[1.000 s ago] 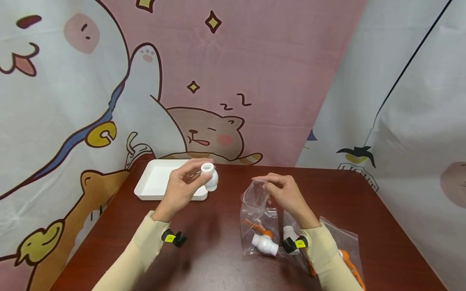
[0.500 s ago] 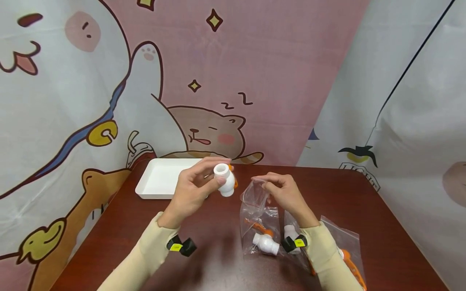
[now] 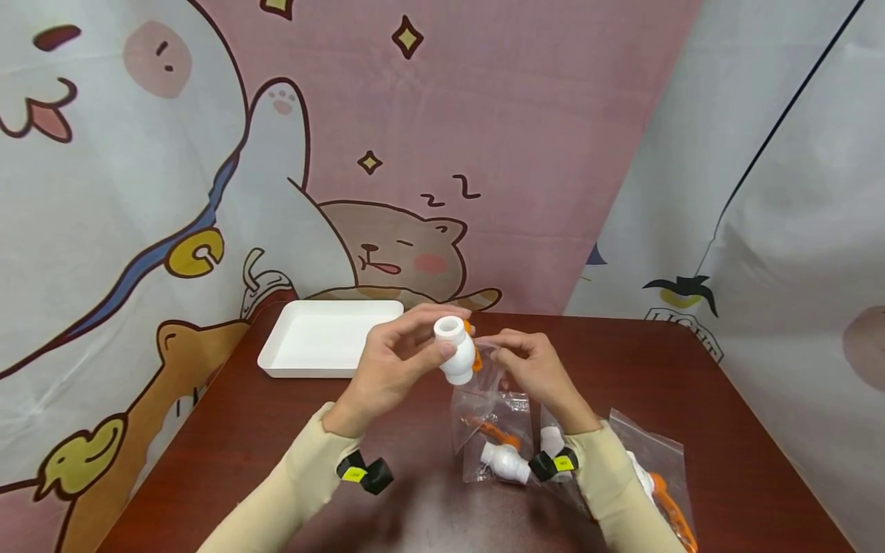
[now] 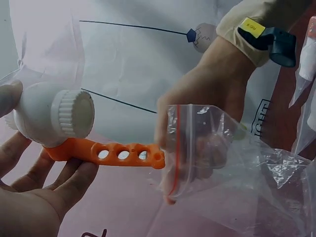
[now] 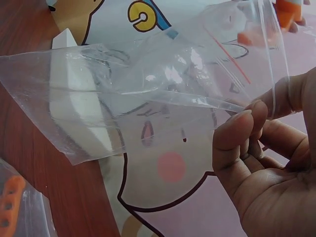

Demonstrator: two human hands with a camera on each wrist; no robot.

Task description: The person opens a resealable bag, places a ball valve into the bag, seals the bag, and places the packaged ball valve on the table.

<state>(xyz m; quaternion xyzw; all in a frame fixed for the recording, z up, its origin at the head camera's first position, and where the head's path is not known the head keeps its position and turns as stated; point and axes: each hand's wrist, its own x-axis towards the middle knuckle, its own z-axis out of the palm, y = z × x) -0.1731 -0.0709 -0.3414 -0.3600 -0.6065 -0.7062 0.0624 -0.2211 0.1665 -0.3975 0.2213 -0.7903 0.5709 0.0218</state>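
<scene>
My left hand [image 3: 387,365] grips a white plastic ball valve [image 3: 453,355] by its body, thumb on one side and fingers beneath. In the left wrist view its ribbed round end faces right, and its orange lever handle [image 4: 84,149] points toward the mouth of a clear zip bag [image 4: 232,168]. My right hand [image 3: 539,376] pinches that bag near its red-striped top edge. In the right wrist view the bag [image 5: 148,79] hangs out to the left, and the orange handle shows through the film near the mouth.
Under my right hand lies a bagged white valve [image 3: 506,462] with orange handle. Another bagged valve [image 3: 551,442] sits beside it, partly hidden by my wrist. Further right is a bag with an orange handle [image 3: 671,507]. A white tray [image 3: 293,367] stands back left, before a printed cloth.
My left hand has moved right with the valve, from in front of the tray to the mouth of the bag. The right hand stays nearly in place, still pinching the bag.
</scene>
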